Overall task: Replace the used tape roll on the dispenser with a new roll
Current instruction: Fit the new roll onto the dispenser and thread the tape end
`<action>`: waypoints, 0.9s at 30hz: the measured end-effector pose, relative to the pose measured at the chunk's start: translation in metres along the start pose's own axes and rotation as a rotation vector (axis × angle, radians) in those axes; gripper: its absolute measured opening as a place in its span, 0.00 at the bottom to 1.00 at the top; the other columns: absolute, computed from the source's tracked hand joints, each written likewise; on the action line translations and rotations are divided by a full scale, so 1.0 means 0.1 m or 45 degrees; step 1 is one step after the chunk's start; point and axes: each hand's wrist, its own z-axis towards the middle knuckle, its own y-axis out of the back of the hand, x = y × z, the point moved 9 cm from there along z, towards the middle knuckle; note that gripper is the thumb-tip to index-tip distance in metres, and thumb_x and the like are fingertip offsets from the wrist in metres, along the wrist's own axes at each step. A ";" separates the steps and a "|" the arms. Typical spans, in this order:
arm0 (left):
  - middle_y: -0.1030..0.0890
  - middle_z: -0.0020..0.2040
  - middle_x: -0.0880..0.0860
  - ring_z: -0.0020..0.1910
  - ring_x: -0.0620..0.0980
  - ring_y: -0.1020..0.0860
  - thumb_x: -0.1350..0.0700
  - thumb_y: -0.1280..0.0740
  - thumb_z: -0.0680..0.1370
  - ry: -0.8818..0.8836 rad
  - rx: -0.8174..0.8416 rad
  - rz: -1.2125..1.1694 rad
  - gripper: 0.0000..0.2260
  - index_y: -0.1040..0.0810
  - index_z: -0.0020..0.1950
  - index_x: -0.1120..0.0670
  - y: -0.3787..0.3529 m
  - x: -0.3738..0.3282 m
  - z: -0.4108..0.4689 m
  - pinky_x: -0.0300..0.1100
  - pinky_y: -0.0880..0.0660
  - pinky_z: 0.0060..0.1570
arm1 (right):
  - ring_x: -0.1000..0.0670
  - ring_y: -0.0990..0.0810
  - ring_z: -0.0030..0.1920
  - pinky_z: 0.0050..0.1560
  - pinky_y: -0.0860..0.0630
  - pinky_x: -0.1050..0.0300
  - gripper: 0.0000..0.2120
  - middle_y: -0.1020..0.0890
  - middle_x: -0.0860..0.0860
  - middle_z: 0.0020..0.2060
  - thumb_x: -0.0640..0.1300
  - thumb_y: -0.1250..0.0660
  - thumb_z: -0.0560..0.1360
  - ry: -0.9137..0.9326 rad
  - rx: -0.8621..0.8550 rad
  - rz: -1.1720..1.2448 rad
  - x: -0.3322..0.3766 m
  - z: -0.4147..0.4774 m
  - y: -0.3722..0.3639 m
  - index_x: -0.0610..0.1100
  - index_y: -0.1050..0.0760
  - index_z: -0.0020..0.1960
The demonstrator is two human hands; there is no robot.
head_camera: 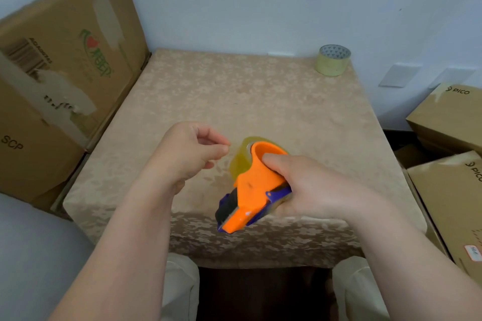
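Observation:
My right hand [310, 187] grips an orange and blue tape dispenser [254, 190] above the near middle of the table, fingers reaching into its orange hub. A yellowish clear tape roll [240, 160] sits on the dispenser, partly hidden behind the orange body. My left hand [187, 152] hovers just left of the roll, thumb and forefinger pinched together with nothing visible between them. A second tape roll [332, 60], pale yellow with a patterned core, stands at the table's far right corner.
The table [234, 96] has a beige flowered cloth. Large cardboard boxes [60, 65] lean at the left. More cardboard boxes [451, 122] are stacked at the right. A white wall runs behind. My knees show below the front edge.

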 end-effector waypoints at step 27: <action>0.20 0.34 0.46 0.35 0.35 0.23 0.64 0.29 0.70 -0.476 -0.248 -0.035 0.13 0.23 0.49 0.47 0.04 -0.49 -0.19 0.25 0.30 0.36 | 0.41 0.22 0.37 0.42 0.45 0.59 0.21 0.21 0.48 0.32 0.46 0.27 0.64 -0.205 -0.880 -0.574 -0.30 -0.11 0.59 0.42 0.30 0.52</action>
